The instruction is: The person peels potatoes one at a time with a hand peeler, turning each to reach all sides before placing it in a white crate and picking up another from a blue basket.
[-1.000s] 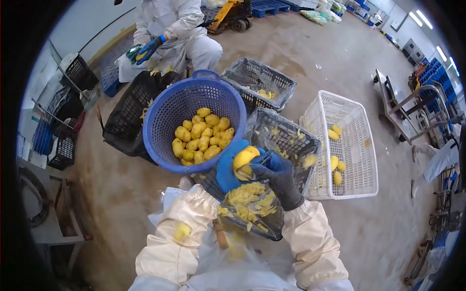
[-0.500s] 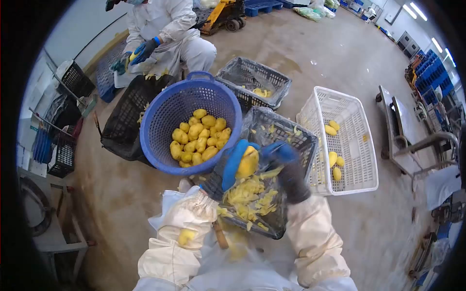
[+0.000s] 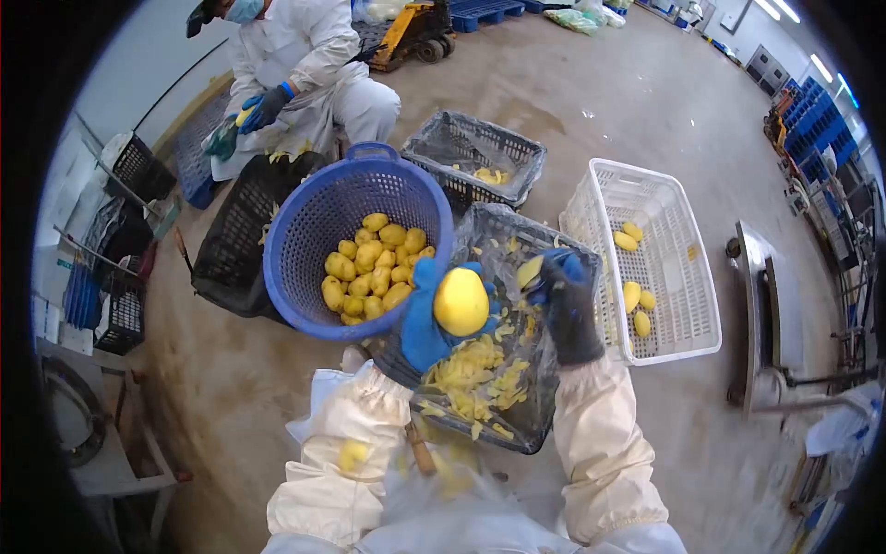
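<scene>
My left hand (image 3: 426, 319), in a blue-palmed glove, cups a yellow potato (image 3: 460, 302) from below and behind. The potato's pale, smooth face is turned up toward me. My right hand (image 3: 570, 309), in a dark and blue glove, is closed around what looks like a peeler, mostly hidden by the fingers. A strip of peel (image 3: 529, 271) shows at its tip, apart from the potato. Both hands are over a black crate (image 3: 524, 443) lined with clear plastic, where potato peels (image 3: 466, 374) lie heaped.
A blue basket (image 3: 286, 198) of potatoes stands left of the crate. To the right, a white crate (image 3: 706, 277) contains several potatoes. Another lined crate (image 3: 443, 129) sits behind. A co-worker (image 3: 305, 65) crouches beside a black basket (image 3: 231, 231). A wooden handle (image 3: 420, 450) is near my lap.
My left hand has turned the potato so its broad pale side faces up. My right hand, blurred before, has moved slightly up and right, away from the potato.
</scene>
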Available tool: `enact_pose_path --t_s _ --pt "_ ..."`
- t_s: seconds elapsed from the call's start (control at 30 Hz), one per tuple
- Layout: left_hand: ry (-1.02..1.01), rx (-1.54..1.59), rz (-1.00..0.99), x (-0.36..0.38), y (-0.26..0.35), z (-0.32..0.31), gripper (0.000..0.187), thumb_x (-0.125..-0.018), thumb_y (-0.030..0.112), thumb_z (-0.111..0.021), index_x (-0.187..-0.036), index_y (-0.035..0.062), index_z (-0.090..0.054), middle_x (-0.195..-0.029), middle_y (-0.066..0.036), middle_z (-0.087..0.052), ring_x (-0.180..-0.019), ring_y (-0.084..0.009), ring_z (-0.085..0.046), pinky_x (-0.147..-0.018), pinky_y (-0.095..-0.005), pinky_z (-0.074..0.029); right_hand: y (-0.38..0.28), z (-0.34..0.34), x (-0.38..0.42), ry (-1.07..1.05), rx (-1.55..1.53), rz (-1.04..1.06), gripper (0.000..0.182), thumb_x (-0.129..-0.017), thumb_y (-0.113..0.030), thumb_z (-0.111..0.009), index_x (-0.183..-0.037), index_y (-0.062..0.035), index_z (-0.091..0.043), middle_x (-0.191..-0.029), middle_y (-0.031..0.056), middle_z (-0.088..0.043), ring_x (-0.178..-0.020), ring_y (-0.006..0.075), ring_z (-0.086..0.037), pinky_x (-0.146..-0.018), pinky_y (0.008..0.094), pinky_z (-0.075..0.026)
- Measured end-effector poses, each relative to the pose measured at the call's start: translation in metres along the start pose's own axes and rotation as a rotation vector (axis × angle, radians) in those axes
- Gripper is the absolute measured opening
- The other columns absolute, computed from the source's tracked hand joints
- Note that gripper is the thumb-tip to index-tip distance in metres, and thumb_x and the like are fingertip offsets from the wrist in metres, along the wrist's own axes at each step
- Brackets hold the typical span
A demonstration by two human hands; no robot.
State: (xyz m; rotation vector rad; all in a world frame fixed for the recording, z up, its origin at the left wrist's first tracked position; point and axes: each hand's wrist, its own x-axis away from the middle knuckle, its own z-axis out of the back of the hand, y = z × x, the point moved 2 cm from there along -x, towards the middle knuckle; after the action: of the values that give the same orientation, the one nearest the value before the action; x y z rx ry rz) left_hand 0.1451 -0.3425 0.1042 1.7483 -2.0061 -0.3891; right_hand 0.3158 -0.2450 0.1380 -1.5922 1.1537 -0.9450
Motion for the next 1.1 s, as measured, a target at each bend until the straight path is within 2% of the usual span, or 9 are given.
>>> enact_pose_path --t_s 0.1,0.2,0.33,0.6,0.67,0.73,0.83,1.0,1.1 --pt "0.104 0.228 0.075 0.004 0.005 -0.001 0.073 -0.089 0.064 -0.042 -0.126 0.0011 -0.048 -0.110 -0.017 -0.061 -0.096 -0.0306 -0.062 -0.085 -0.0456 -0.053 0.002 -0.025 0.028 -0.292 0.036 -0.093 0.014 -0.088 -0.014 -0.064 -0.090 -0.0012 -0.061 -0.077 0.0041 -0.064 -0.062 0.0087 -0.057 -0.055 0.0204 -0.045" --pt "-0.151 0.107 0.119 0.002 0.001 0.007 0.053 -0.094 0.045 -0.048 -0.125 0.0024 -0.051 -0.111 -0.014 -0.061 -0.096 -0.0267 -0.063 -0.084 -0.0434 -0.054 0.016 -0.033 0.031 -0.375 0.181 -0.023 0.014 -0.085 -0.012 -0.068 -0.090 -0.0007 -0.062 -0.078 0.0045 -0.064 -0.065 0.0080 -0.058 -0.057 0.0206 -0.046" --pt "0.115 0.111 0.087 0.003 0.001 -0.011 0.041 -0.094 0.036 -0.048 -0.118 0.0022 -0.054 -0.103 -0.013 -0.063 -0.089 -0.0248 -0.064 -0.068 -0.0371 -0.057 0.017 -0.031 0.023 -0.265 0.105 0.052 0.012 -0.088 -0.012 -0.065 -0.092 -0.0016 -0.064 -0.077 0.0032 -0.063 -0.060 0.0081 -0.056 -0.056 0.0199 -0.045" --pt "0.029 -0.007 0.088 -0.001 -0.002 0.001 0.054 -0.092 0.042 -0.051 -0.123 -0.0017 -0.050 -0.107 -0.016 -0.062 -0.092 -0.0251 -0.063 -0.071 -0.0403 -0.056 0.004 -0.010 0.006 0.035 0.058 0.058 0.013 -0.088 -0.016 -0.064 -0.089 -0.0031 -0.063 -0.072 0.0013 -0.061 -0.064 0.0070 -0.056 -0.057 0.0200 -0.043" --pt "0.069 0.005 0.026 -0.006 -0.002 0.001 0.058 -0.092 0.045 -0.052 -0.125 -0.0025 -0.047 -0.103 -0.016 -0.062 -0.094 -0.0260 -0.063 -0.070 -0.0392 -0.056 0.014 -0.037 0.029 -0.345 0.177 0.110 0.018 -0.088 -0.020 -0.065 -0.086 -0.0024 -0.063 -0.074 0.0022 -0.064 -0.061 0.0095 -0.058 -0.055 0.0225 -0.045" --pt "-0.040 -0.075 0.012 -0.001 -0.007 -0.002 0.057 -0.092 0.041 -0.052 -0.128 -0.0024 -0.045 -0.106 -0.016 -0.061 -0.098 -0.0277 -0.062 -0.074 -0.0424 -0.056 0.009 -0.020 0.018 -0.257 0.305 0.045 0.018 -0.088 -0.021 -0.065 -0.086 -0.0026 -0.063 -0.075 0.0037 -0.064 -0.062 0.0123 -0.060 -0.055 0.0231 -0.046" --pt "-0.172 -0.042 0.140 0.007 0.001 -0.015 0.051 -0.094 0.032 -0.053 -0.132 0.0000 -0.042 -0.118 -0.014 -0.057 -0.103 -0.0287 -0.061 -0.078 -0.0463 -0.056 -0.001 0.002 0.001 0.025 -0.258 0.020 0.015 -0.089 -0.019 -0.063 -0.091 -0.0039 -0.063 -0.078 0.0029 -0.063 -0.065 0.0094 -0.058 -0.054 0.0232 -0.045" --pt "-0.084 0.276 0.086 -0.002 0.003 -0.003 0.060 -0.089 0.033 -0.060 -0.136 0.0021 -0.039 -0.117 -0.017 -0.055 -0.103 -0.0285 -0.060 -0.080 -0.0482 -0.056 0.004 -0.014 0.017 -0.260 0.068 -0.095 0.014 -0.091 -0.018 -0.059 -0.095 -0.0052 -0.062 -0.076 0.0012 -0.061 -0.062 0.0092 -0.056 -0.053 0.0213 -0.043" --pt "-0.114 -0.162 0.028 0.009 0.007 -0.020 0.063 -0.088 0.032 -0.063 -0.137 0.0013 -0.038 -0.115 -0.013 -0.055 -0.104 -0.0273 -0.059 -0.083 -0.0477 -0.055 0.005 -0.002 -0.003 0.118 0.104 0.029 0.018 -0.090 -0.023 -0.060 -0.088 -0.0054 -0.060 -0.070 0.0008 -0.057 -0.055 0.0087 -0.051 -0.049 0.0204 -0.041"
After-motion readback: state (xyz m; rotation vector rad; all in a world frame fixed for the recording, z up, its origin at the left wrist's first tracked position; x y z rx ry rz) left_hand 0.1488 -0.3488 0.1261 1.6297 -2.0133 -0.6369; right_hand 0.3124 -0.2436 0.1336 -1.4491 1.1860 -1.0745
